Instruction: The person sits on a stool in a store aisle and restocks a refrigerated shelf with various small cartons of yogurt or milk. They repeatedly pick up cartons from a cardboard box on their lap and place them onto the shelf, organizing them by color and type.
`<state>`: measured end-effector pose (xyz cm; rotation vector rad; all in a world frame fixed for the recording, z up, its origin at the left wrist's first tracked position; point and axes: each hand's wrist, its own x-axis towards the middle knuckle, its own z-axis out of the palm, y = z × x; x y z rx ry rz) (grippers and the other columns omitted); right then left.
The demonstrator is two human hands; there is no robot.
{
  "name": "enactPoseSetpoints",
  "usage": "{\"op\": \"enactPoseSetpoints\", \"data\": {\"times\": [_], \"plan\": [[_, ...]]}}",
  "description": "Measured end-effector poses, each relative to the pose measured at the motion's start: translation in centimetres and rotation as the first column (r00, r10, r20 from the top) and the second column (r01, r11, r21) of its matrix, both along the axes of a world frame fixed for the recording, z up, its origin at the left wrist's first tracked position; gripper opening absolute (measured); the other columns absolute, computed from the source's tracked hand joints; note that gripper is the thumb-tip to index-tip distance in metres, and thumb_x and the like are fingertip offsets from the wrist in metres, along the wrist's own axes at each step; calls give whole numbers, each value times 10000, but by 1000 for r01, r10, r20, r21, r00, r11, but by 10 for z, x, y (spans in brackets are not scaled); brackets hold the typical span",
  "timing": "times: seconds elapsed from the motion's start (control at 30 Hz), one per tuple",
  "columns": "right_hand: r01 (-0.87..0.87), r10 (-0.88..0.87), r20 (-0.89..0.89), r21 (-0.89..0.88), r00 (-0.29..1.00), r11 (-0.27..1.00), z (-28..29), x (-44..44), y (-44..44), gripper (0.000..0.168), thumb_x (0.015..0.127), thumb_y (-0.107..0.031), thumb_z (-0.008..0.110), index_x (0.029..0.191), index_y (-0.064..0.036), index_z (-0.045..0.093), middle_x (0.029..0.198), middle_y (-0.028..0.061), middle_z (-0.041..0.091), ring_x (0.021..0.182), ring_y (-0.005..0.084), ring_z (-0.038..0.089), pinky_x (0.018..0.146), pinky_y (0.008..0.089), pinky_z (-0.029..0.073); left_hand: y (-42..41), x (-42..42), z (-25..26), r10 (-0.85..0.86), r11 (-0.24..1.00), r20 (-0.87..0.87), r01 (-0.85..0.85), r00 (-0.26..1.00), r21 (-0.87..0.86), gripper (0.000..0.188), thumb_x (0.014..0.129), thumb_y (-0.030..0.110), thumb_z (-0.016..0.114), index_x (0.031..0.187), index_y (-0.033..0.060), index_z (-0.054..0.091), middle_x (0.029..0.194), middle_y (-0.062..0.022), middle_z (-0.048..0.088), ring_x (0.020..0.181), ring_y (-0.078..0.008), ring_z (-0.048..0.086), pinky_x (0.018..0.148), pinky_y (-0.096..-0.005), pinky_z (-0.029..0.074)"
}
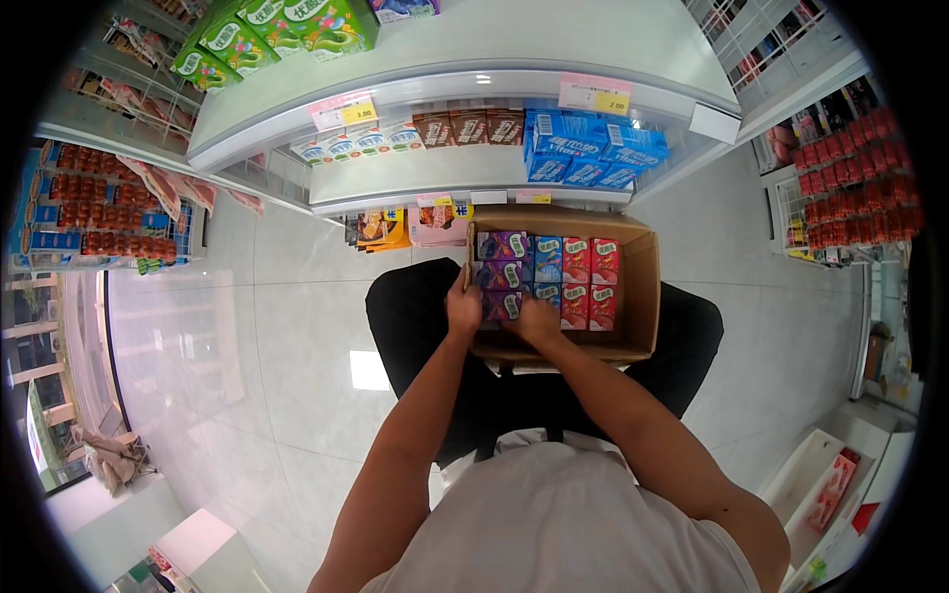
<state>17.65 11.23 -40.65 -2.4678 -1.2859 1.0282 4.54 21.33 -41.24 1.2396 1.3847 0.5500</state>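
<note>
An open cardboard box (639, 296) rests on my lap between my knees. Inside it stand purple drink cartons (504, 276) at the left, blue drink cartons (548, 259) beside them, and red and pink drink cartons (591, 285) in the middle. My left hand (465, 300) grips the box's left wall near the purple cartons. My right hand (537, 320) reaches into the box at the nearest purple carton, its fingertips partly hidden; whether it grips the carton is unclear.
Ahead is a white shelf unit (445, 83) with price tags. Its lower shelf holds white, brown and blue drink cartons (567, 137); green cartons (326, 26) stand above. Packaged snacks (382, 228) lie behind the box. Racks of hanging packets (111, 215) flank both sides.
</note>
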Motion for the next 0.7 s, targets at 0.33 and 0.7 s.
{"op": "enactPoseSetpoints", "data": {"times": [0.33,0.7], "plan": [[370,-320,-252,184,913,911,-9,38,38,774,885,-509,679,1372,58,478,1345,318,546,1318,376,509,1106,419,390,4,-21,-125,-177,947,12,167,984,274,629,807,110,481,1433,91,547,938,-130,690,782,-173,621,748,-317,502],[220,-76,-661,137,746,966,-38,46,15,892,905,-190,698,1615,-142,161,1659,152,206,1512,300,240,1203,384,228,1,-14,-64,-241,629,-222,327,945,706,565,823,44,544,1388,12,550,864,-118,650,711,-199,593,663,-333,485]]}}
